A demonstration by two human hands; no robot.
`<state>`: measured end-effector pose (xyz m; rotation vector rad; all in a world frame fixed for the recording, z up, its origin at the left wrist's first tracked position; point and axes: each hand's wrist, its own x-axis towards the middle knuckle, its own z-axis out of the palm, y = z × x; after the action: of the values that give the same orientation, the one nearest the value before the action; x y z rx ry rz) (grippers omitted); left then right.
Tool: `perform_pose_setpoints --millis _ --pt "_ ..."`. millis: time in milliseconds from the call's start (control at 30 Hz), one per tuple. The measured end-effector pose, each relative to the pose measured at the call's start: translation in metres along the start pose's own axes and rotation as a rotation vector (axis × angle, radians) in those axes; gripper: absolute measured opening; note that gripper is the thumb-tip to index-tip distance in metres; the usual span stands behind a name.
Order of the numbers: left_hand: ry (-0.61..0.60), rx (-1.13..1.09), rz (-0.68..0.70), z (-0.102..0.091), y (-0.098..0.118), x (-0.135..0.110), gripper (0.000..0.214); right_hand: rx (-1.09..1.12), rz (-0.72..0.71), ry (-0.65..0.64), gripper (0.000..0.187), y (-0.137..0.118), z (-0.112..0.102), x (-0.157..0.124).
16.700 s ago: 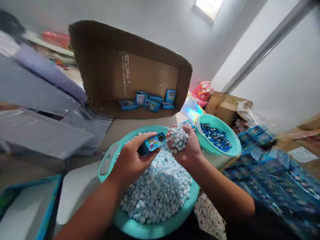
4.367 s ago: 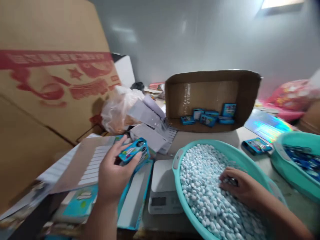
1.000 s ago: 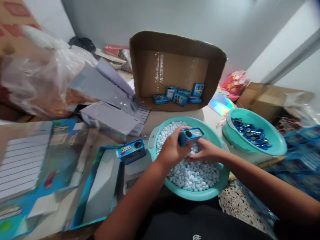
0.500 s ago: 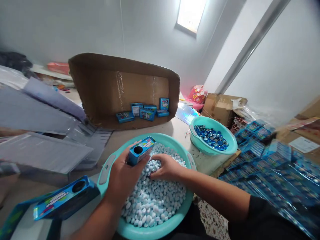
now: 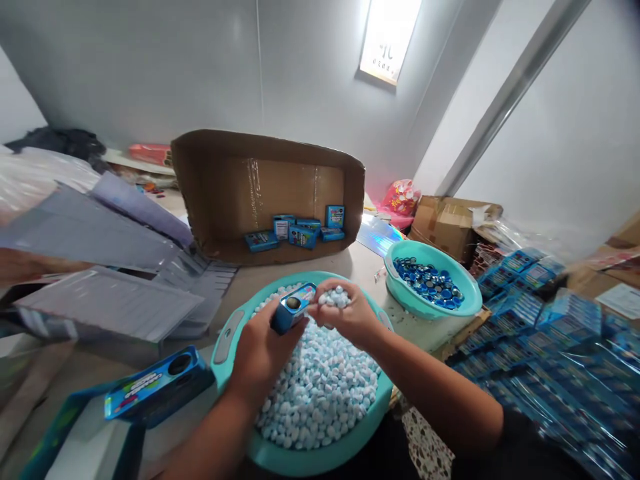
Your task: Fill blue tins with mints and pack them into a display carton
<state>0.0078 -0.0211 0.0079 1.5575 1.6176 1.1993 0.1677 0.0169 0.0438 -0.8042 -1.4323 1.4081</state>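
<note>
My left hand (image 5: 257, 357) grips a small blue box (image 5: 286, 321), tilted, with a round opening in its top face. Beside that opening, my right hand (image 5: 359, 321) is cupped around a handful of small white and pale-blue candies (image 5: 336, 297). Both hands are above a turquoise basin (image 5: 320, 467), which is filled with loose candies (image 5: 320, 387) of the same sort. At the lower left lies a larger-looking blue box (image 5: 160, 387) with a round hole in its printed face.
An open cardboard carton (image 5: 220, 200) on its side holds several blue boxes (image 5: 303, 235). To the right, a second turquoise basin (image 5: 470, 303) contains blue and silver round caps (image 5: 430, 283). Plastic-wrapped blue packs (image 5: 540, 360) are stacked at right; clear plastic trays (image 5: 110, 303) lie left.
My right hand has risen out of the candies with a handful and moved up beside the box's opening. My left hand still holds the box. The whole view has shifted slightly.
</note>
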Motion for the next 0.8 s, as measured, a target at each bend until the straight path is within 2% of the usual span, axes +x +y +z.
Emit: perform_pose_setpoints --millis 100,200,400,600,800 --pt "-0.076 -0.009 0.052 0.005 -0.001 -0.001 0.036 0.179 -0.045 0.065 0.024 -0.012 0.012 0.016" --pt "-0.118 0.002 0.129 0.008 -0.001 -0.004 0.039 0.269 -0.108 0.128 0.022 -0.012 0.023 0.028" --pt "-0.104 0.019 0.16 0.011 -0.002 -0.004 0.035 0.267 -0.103 0.208 0.021 -0.007 0.03 0.032" --pt "-0.145 0.009 0.149 0.012 -0.005 -0.002 0.035 0.239 -0.094 0.168 0.02 -0.006 0.025 0.03" --pt "-0.131 0.022 0.116 0.012 -0.004 -0.002 0.035 0.174 -0.035 0.18 0.025 -0.007 0.026 0.027"
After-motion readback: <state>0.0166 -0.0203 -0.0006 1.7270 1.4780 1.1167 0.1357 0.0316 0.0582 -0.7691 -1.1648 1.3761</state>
